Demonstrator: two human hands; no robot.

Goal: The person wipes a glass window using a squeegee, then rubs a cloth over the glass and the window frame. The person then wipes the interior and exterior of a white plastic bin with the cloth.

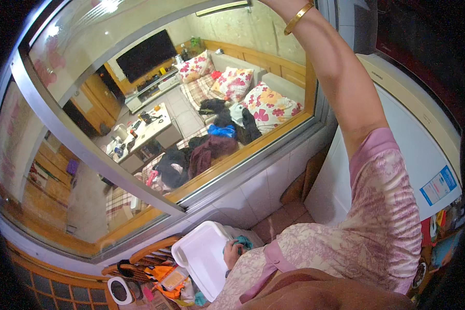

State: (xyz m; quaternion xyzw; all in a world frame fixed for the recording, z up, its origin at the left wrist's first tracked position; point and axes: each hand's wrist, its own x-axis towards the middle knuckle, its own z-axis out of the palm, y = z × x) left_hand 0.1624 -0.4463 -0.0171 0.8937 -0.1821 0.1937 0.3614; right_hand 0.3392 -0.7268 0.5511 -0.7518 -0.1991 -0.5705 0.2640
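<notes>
My left hand point(233, 254) is low in front of my body, its fingers closed on a bunched teal cloth point(245, 242). Beside it is a white plastic basin point(205, 252), tilted, its inside facing up. The hand overlaps the basin's right side; whether it touches the basin cannot be told. My right arm stretches up past the frame of a sliding window point(252, 166), a gold bangle point(297, 18) at its wrist. The right hand itself is beyond the top edge, out of view. A glass pane point(232, 50) lies before me.
A white refrigerator point(403, 155) stands at the right. Below the window are a wooden chair point(155, 250), an orange bag point(164, 281) and a white-rimmed round object point(120, 290). Through the glass appear a sofa with floral cushions point(271, 106), piled clothes point(213, 153) and a cluttered low table point(155, 126).
</notes>
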